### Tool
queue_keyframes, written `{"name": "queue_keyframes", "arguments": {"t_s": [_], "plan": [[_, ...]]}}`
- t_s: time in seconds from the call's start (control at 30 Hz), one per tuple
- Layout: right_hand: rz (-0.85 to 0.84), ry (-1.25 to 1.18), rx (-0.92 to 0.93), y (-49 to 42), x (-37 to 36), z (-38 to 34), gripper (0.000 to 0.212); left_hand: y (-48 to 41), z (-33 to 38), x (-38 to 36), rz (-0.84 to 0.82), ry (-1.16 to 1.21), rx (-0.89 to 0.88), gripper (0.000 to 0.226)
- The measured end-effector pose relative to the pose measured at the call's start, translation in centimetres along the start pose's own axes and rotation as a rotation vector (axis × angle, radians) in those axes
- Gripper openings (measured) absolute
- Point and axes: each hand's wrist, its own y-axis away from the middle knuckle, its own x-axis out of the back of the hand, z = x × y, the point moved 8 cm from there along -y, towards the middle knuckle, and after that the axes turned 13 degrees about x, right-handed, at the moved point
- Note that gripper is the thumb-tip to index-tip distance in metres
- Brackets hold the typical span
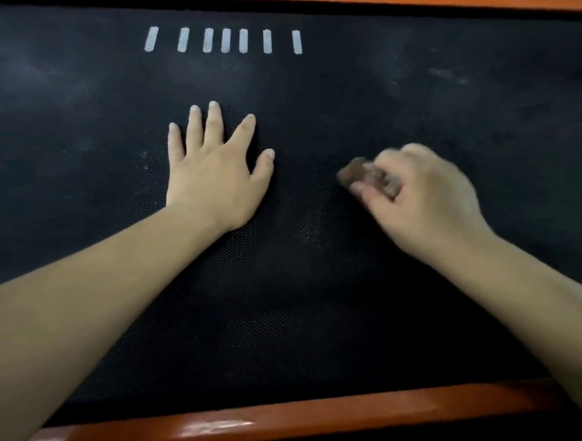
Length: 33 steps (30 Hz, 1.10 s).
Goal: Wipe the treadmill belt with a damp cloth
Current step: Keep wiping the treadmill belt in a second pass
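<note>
The black textured treadmill belt (315,283) fills the view. My left hand (214,170) lies flat on it, fingers spread and straight, palm down. My right hand (422,195), blurred by motion, grips a small bunched brownish cloth (356,171) that sticks out on its left side and touches the belt. Dusty grey smears show on the belt at the upper right and upper left.
A row of several white dash marks (225,40) is printed on the belt near its far edge. An orange side rail (315,412) runs along the near edge, and a thin orange strip (472,2) borders the far edge.
</note>
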Motion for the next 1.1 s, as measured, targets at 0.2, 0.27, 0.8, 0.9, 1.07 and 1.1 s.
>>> {"name": "queue_keyframes", "arguments": {"t_s": [0.2,0.27,0.8,0.9,1.07,1.1], "plan": [[-0.058,-0.080,0.339,3.2,-0.9,-4.6,0.036,-0.4,0.7,1.1,-0.008,0.172,0.016,0.052],[-0.015,0.009,0.100,0.9,0.2,0.3,0.036,-0.5,2.5,1.1,-0.034,0.254,-0.009,0.047],[-0.004,-0.119,0.201,-1.3,-1.2,3.3,0.031,0.4,4.9,-0.9,0.035,0.082,-0.042,0.047],[0.048,-0.006,-0.047,-5.3,0.4,9.9,0.030,0.3,5.0,-1.0,0.024,0.083,-0.040,0.048],[0.035,-0.022,0.076,-5.4,-1.5,6.5,0.029,0.4,5.0,-0.9,0.024,0.079,-0.035,0.048],[0.006,-0.077,0.129,-5.2,-1.9,6.1,0.030,0.4,5.0,-1.0,0.025,0.075,-0.033,0.048]]}}
